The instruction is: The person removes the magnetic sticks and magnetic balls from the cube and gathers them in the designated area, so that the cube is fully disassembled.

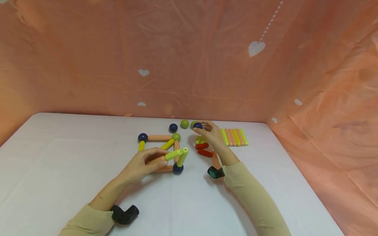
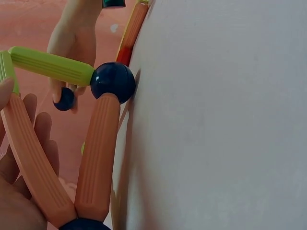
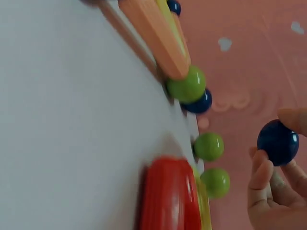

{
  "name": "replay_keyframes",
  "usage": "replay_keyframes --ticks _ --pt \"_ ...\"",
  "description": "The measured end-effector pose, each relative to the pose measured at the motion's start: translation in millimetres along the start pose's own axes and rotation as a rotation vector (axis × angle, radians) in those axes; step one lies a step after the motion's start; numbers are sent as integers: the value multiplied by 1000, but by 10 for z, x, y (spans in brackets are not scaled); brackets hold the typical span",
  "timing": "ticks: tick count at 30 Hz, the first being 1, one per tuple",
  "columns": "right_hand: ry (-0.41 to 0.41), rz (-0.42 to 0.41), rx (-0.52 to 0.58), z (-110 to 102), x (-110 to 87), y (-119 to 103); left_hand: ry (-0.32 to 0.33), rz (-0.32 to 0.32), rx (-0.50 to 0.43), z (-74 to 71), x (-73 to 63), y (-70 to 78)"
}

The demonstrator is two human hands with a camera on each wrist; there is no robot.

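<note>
My left hand (image 1: 144, 164) pinches a light green stick (image 1: 173, 154), whose tip meets the top of another light green stick (image 1: 182, 157). That second stick rises from a blue ball (image 1: 178, 168) at the near corner of a stick-and-ball frame. In the left wrist view, an orange stick (image 2: 38, 158) slants up beside the left fingers from a lower blue ball (image 2: 84, 224). At the back of the table, my right hand (image 1: 212, 133) holds a loose blue ball (image 3: 278, 143) between thumb and fingertips. The frame's far side has a green ball (image 1: 176, 137) and a blue ball (image 1: 143, 137).
Beyond the frame lie a blue ball (image 1: 173, 127) and a green ball (image 1: 184, 123), with another green ball partly behind the right hand. Red sticks (image 1: 204, 153) lie left of the right forearm. A row of yellow, green and orange sticks (image 1: 234, 137) lies farther right.
</note>
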State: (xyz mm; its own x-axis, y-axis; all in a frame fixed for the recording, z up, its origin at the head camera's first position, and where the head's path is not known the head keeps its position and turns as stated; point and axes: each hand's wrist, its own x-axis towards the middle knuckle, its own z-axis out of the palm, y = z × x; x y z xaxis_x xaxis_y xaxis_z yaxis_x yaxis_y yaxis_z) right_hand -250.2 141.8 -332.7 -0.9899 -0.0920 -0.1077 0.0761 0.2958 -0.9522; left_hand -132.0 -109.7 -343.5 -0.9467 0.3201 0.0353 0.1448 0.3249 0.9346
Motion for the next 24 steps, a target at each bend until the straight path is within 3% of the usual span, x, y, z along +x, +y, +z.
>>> replay_keyframes --ticks 9,13,17,24 --pt "44 66 50 -111 229 43 17 -19 6 -12 6 10" --pt "61 45 -19 -128 316 77 21 -43 8 -16 2 16" --pt "68 17 -48 -172 399 89 15 -21 13 -25 -4 1" --pt "69 68 -107 -210 522 82 15 1 47 -52 -24 -37"
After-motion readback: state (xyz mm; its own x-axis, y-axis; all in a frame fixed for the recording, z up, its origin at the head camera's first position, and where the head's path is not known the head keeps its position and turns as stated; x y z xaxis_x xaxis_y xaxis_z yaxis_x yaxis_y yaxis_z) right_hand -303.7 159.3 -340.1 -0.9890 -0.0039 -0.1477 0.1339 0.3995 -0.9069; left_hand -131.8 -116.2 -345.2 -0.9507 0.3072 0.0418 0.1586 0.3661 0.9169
